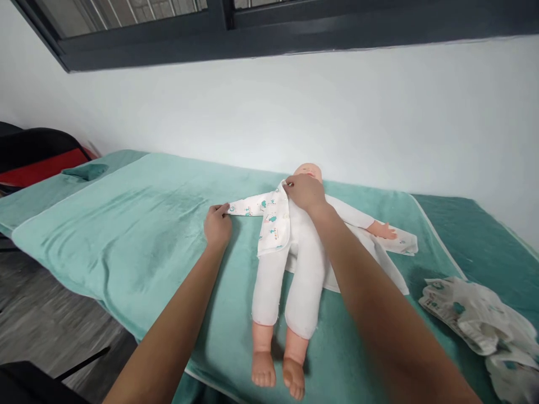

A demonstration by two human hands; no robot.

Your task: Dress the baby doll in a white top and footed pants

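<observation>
A baby doll in white cloth lies on its back, bare feet toward me. A white baby jacket with green prints covers its chest on the left side, and that sleeve stretches out to the left. My left hand pinches the cuff of this sleeve. My right hand is closed on the jacket's edge near the doll's neck, partly hiding the head. On the right, the doll's arm lies over the jacket's other sleeve, and the jacket's other half is spread beneath the body.
A green sheet covers the bed. Crumpled printed baby clothes lie at the lower right. A white wall and a dark window frame stand behind. At far left are a black and red chair and a grey floor.
</observation>
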